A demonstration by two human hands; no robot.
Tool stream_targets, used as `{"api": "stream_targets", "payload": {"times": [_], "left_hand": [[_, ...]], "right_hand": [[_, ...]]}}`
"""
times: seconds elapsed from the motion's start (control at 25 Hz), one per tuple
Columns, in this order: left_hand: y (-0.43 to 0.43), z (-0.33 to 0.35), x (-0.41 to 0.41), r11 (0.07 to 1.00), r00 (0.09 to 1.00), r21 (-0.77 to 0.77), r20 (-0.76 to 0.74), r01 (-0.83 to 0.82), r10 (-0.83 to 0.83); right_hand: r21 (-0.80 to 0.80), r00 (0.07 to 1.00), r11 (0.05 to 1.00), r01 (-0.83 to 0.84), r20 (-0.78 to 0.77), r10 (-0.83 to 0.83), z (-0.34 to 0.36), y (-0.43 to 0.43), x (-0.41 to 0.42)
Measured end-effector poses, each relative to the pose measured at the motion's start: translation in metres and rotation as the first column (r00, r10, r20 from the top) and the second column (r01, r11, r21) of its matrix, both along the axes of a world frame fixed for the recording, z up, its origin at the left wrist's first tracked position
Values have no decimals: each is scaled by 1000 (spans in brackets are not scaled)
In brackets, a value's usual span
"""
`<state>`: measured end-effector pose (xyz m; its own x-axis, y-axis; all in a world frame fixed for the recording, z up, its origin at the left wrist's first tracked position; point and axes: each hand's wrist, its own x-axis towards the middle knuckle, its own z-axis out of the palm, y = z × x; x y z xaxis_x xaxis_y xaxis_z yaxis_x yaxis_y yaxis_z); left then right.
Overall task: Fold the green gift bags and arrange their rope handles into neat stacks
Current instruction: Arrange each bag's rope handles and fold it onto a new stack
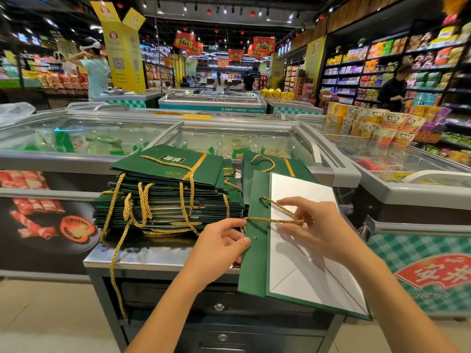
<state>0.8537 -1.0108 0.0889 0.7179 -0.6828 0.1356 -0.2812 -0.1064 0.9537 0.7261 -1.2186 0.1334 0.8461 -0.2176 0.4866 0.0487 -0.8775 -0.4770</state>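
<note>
Two stacks of folded green bags sit on the metal cabinet: a tall stack and a lower stack to its right. One more bag lies tilted just right of the tall stack, between two hands. The left hand grips its green edge, and the right hand pinches its gold rope handle.

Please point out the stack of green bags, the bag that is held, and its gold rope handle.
stack of green bags (163, 175), head view, green face of the top bag.
held bag (254, 266), head view, its green folded band.
rope handle (276, 220), head view, the taut cord over the white panel.
</note>
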Motion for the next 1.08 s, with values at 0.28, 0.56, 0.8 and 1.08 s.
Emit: {"api": "stream_targets", "payload": {"times": [0.28, 0.56, 0.8, 1.08], "left_hand": [[1, 2, -5, 999, 1000, -38, -4, 22, -22], [1, 1, -3, 999, 999, -32, -20, 27, -28], [-1, -4, -1, 999, 1000, -45, 11, 11, -10], [-1, -3, 1, 998, 1000, -63, 5, 11, -11]], "right_hand": [[103, 967, 990, 95, 227, -117, -4, -3, 4], [-250, 967, 940, 233, 162, -196, -23, 10, 11], [-63, 986, 986, 154, 80, -149, -30, 42, 46], [179, 994, 980, -87, 87, 73, -27, 31, 21]]}}
